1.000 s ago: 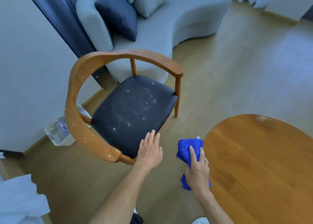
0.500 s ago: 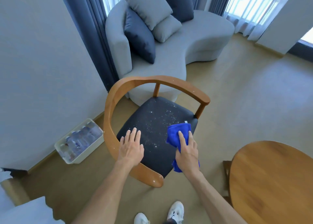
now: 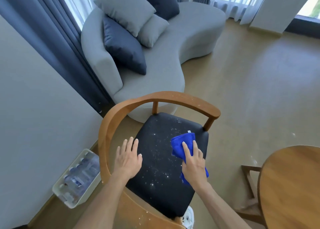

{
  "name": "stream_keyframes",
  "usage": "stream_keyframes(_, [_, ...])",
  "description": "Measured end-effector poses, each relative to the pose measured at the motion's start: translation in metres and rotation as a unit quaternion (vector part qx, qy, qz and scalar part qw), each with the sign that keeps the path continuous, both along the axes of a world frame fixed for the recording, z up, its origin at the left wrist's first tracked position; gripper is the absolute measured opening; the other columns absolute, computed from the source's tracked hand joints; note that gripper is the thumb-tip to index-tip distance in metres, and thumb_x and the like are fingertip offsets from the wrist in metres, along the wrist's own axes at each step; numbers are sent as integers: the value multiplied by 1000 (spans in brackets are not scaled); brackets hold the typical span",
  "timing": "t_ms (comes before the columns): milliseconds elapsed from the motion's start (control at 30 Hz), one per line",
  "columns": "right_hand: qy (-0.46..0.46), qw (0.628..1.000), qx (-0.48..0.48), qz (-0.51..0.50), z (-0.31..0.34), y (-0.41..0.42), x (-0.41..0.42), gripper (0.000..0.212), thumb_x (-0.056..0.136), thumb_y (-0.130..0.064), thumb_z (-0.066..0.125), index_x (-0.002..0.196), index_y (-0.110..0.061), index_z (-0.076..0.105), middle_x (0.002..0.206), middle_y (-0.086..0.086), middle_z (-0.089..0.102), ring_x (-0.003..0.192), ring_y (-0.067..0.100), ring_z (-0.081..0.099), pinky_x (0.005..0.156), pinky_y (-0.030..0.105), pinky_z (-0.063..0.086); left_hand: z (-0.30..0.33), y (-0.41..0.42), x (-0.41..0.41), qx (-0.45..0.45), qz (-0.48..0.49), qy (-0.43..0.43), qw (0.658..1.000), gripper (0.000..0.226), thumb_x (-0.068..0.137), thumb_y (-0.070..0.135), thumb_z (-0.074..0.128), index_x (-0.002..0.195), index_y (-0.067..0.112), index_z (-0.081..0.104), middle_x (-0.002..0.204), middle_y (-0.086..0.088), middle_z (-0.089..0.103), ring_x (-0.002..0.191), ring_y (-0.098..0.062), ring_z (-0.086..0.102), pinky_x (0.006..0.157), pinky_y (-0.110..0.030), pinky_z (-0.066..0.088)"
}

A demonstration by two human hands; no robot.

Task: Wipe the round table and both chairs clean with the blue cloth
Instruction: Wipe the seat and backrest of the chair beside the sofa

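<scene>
A: Head view, looking down. The right hand [image 3: 194, 166] is laid over the blue cloth [image 3: 183, 145]; the fingers are stretched out nearly straight and the cloth is pressed flat onto the chair seat [image 3: 161, 185]. Nothing is pinched as far as can be seen, though the thumb side is hidden, so a fold may be caught beneath the palm.

B: Cloth position noted?

A: It is bunched under and ahead of that hand, on the right part of the seat. A blue corner shows behind the wrist, at the seat's right edge. A small white tag is seen at the cloth's far edge.

B: Other hand?

A: The left hand [image 3: 128, 159] is spread, fingers straight and slightly apart. It lies over the seat's left edge, well apart from the cloth; whether it rests on the seat cannot be made out. White specks are scattered over the dark seat between the two hands and beyond the cloth.

B: Surroundings?

A: The chair's curved wooden backrest [image 3: 173, 99] arcs round beyond both hands, with specks on its rail too. To the right of the cloth hand, part of the round table [image 3: 292, 185] is seen, apart from the chair. Left of the spread hand, a white crate of bottles [image 3: 78, 177] stands on the floor against the wall. Past the backrest, a grey sofa [image 3: 173, 55] carrying cushions is recorded.
</scene>
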State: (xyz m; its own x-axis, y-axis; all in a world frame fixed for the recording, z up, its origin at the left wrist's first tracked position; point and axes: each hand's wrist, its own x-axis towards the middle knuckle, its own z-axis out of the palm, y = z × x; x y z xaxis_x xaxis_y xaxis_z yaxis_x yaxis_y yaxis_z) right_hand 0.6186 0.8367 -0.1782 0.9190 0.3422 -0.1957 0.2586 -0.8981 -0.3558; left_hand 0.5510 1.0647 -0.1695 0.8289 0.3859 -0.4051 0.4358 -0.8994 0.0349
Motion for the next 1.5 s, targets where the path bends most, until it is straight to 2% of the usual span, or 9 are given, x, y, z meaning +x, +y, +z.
stream_keyframes(233, [26, 996, -61, -63, -27, 30, 7, 61, 95, -13, 42, 151, -22, 20, 158, 14, 9, 132, 27, 32, 99, 34, 38, -47, 53, 50, -25, -83, 45, 995, 63, 100, 43, 27, 154, 23, 1, 163, -3, -3, 150, -24, -2, 119, -43, 3])
stream_keyframes(500, [29, 985, -61, -161, -46, 76, -13, 63, 78, 7, 62, 138, -10, 49, 147, 24, 36, 115, 40, 50, 82, 46, 49, -73, 123, 119, -10, -216, 7, 976, 64, 99, 43, 26, 154, 22, 1, 163, -5, -5, 149, -26, -4, 117, -42, -6])
stream_keyframes(633, [51, 984, -78, -151, -60, 98, -14, 72, 52, 12, 78, 120, -7, 66, 128, 29, 54, 90, 42, 63, 54, 42, 53, -72, 155, 170, 40, -322, -34, 945, 65, 98, 42, 27, 154, 20, 2, 162, -8, -5, 149, -29, -6, 118, -46, -5])
stream_keyframes(700, [43, 986, -84, -138, -72, 102, -6, 74, 47, 10, 81, 117, -9, 68, 126, 27, 57, 87, 38, 65, 50, 39, 53, -75, 164, 197, 63, -341, -39, 937, 66, 98, 41, 26, 154, 19, 1, 162, -10, -8, 149, -30, -8, 120, -48, -2])
stream_keyframes(867, [35, 984, -70, -162, -108, 98, 30, 71, 54, 7, 81, 121, -9, 65, 131, 27, 53, 93, 39, 63, 56, 40, 54, -97, 171, 243, 77, -377, -28, 923, 70, 97, 41, 28, 153, 19, -8, 160, -10, -17, 148, -32, -11, 118, -50, 2])
stream_keyframes(1000, [32, 986, -72, -146, -143, 74, 76, 64, 87, -6, 58, 146, -18, 37, 156, 18, 20, 127, 33, 40, 92, 41, 45, -121, 178, 260, 112, -422, -13, 899, 77, 97, 44, 24, 146, 18, -29, 153, -14, -33, 148, -33, -12, 119, -46, 2])
stream_keyframes(1067, [27, 988, -67, -135, -160, 64, 102, 64, 91, -8, 52, 149, -21, 29, 158, 12, 12, 133, 29, 31, 100, 40, 38, -127, 179, 264, 123, -438, -10, 891, 80, 97, 43, 23, 133, 16, -43, 141, -16, -48, 147, -34, -15, 119, -44, -1])
stream_keyframes(1300, [-3, 997, -41, -61, -216, 72, 207, 69, 88, -8, 52, 151, -20, 24, 160, 5, 11, 137, 29, 26, 100, 45, 37, -136, 175, 265, 162, -454, -21, 876, 75, 96, 26, 14, 125, 9, -53, 136, -22, -52, 143, -38, -23, 119, -44, -4])
stream_keyframes(1500, [10, 988, -149, -30, -263, 95, 228, 66, 87, -59, 50, 146, -41, 25, 157, -2, 13, 133, 31, 22, 98, 48, 29, -135, 175, 265, 180, -460, -25, 869, 75, 95, 24, 14, 126, 10, -53, 140, -20, -49, 144, -36, -24, 118, -42, -7])
